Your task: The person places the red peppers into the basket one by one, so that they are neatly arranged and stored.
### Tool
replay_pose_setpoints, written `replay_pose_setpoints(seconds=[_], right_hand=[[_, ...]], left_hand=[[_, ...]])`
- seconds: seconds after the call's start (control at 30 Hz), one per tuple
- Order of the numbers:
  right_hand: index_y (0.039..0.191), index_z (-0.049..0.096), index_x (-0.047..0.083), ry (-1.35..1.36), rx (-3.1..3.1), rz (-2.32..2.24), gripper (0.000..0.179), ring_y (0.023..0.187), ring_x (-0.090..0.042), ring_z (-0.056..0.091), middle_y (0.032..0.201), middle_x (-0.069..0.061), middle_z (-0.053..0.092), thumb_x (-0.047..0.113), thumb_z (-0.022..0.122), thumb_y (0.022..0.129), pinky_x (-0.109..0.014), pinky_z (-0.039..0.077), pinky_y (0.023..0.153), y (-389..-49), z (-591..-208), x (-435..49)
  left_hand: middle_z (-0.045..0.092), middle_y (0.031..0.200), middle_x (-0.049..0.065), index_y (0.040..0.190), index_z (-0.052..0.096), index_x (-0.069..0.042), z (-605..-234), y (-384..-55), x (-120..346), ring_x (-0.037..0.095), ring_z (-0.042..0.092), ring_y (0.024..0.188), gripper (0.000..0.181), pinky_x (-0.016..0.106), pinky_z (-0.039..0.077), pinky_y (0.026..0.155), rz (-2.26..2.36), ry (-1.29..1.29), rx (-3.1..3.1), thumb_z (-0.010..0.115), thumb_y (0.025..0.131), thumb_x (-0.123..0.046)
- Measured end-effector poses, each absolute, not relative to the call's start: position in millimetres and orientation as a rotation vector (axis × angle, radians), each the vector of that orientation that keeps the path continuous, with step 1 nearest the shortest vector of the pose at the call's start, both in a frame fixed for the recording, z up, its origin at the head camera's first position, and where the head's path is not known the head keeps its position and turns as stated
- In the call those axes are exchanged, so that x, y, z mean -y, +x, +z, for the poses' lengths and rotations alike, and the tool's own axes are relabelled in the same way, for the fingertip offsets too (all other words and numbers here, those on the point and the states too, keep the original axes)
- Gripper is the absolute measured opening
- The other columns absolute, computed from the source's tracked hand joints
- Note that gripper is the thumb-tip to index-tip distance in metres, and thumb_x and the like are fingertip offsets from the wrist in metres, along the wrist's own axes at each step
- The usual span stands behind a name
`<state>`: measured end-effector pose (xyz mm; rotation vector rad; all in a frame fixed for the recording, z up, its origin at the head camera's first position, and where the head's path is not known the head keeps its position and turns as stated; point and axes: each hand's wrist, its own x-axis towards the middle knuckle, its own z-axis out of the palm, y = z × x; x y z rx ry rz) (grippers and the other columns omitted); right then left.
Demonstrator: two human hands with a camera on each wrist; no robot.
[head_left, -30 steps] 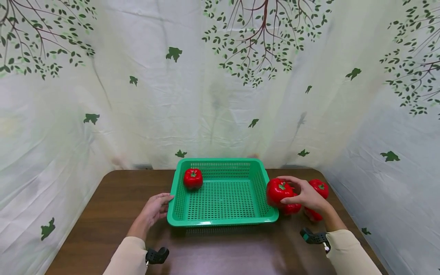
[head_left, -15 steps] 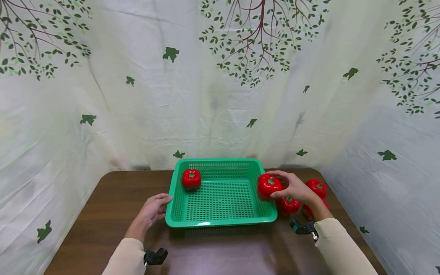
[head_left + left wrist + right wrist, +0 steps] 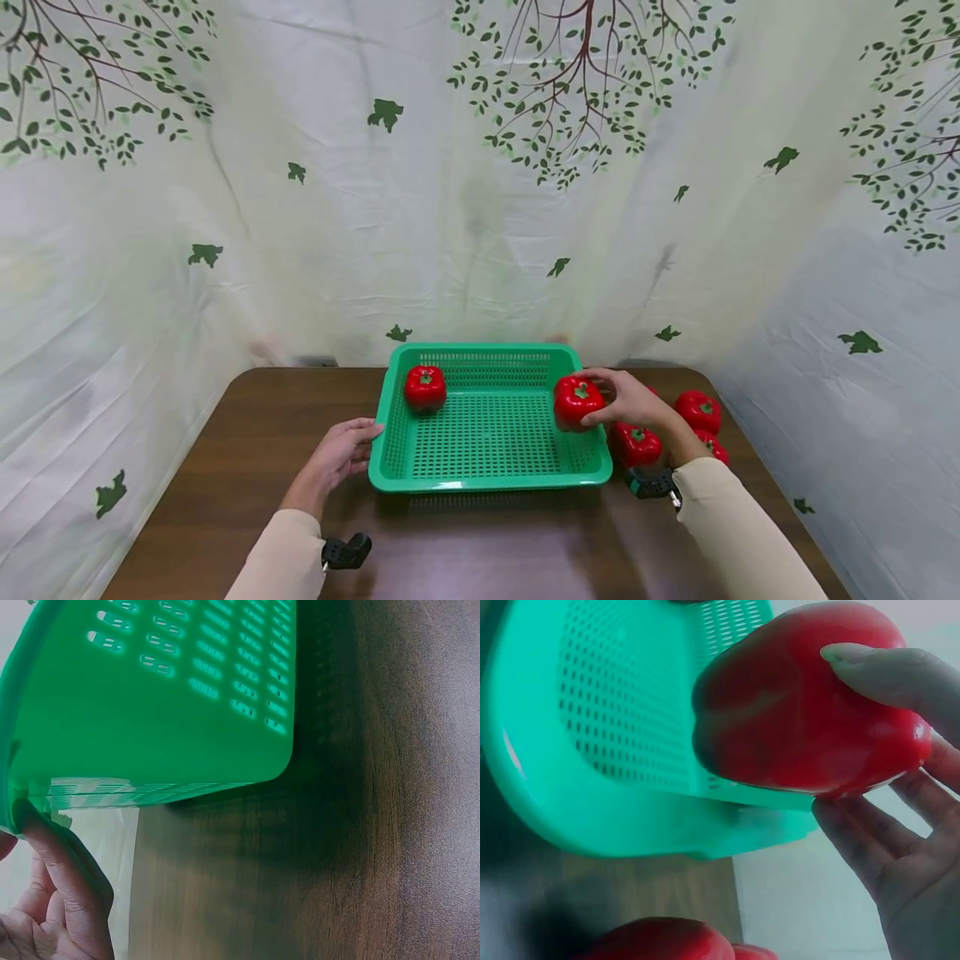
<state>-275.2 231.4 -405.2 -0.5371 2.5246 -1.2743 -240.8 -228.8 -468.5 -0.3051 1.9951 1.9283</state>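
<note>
My right hand (image 3: 626, 398) grips a shiny red bell pepper (image 3: 577, 403) between thumb and fingers, over the right side of a green plastic basket (image 3: 491, 482). In the right wrist view the held pepper (image 3: 802, 705) hangs above the basket's rim. A second bell pepper (image 3: 425, 388), with a green stem, sits in the basket's back left corner. My left hand (image 3: 341, 454) pinches the basket's left rim; in the left wrist view the fingers (image 3: 64, 870) curl under that rim, beside the slotted basket wall (image 3: 150, 712).
Several more red bell peppers lie right of the basket, among them a near one (image 3: 637, 444) and a far one (image 3: 698, 411) by my right forearm. All stands on a brown wooden table (image 3: 480, 550). Behind it hangs a leaf-printed curtain (image 3: 450, 250).
My right hand has carried the held pepper leftward, from beside the basket's right rim to over its inside. The left hand stays at the left rim.
</note>
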Motion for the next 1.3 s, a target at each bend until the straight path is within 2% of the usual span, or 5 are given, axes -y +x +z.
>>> replay_pose_setpoints(seconds=[0.6, 0.97, 1.3], right_hand=[[0.135, 0.051, 0.008, -0.553, -2.594, -1.199, 0.072, 0.118, -0.04, 0.048, 0.13, -0.017, 0.052, 0.019, 0.085, 0.072, -0.041, 0.056, 0.079, -291, -421, -205], [0.134, 0.053, 0.01, -0.471, -2.632, -1.216, 0.07, 0.117, -0.036, 0.048, 0.128, -0.015, 0.053, 0.017, 0.085, 0.072, -0.041, 0.055, 0.078, -299, -432, -184], [0.132, 0.053, 0.004, -0.474, -2.607, -1.24, 0.068, 0.118, -0.036, 0.048, 0.129, -0.016, 0.052, 0.01, 0.084, 0.072, -0.041, 0.056, 0.077, -312, -435, -154]], left_hand=[[0.068, 0.097, 0.005, 0.125, 0.051, 0.004, -471, -241, 228, 0.018, 0.067, 0.081, 0.041, 0.031, 0.056, 0.075, 1.923, -0.335, -2.005, 0.057, 0.098, -0.026], [0.069, 0.097, 0.006, 0.123, 0.053, 0.004, -470, -239, 229, 0.02, 0.069, 0.083, 0.04, 0.032, 0.057, 0.076, 1.927, -0.359, -1.996, 0.058, 0.097, -0.026], [0.069, 0.096, 0.006, 0.124, 0.052, 0.005, -470, -240, 229, 0.019, 0.069, 0.082, 0.04, 0.033, 0.057, 0.076, 1.941, -0.349, -1.993, 0.057, 0.098, -0.025]])
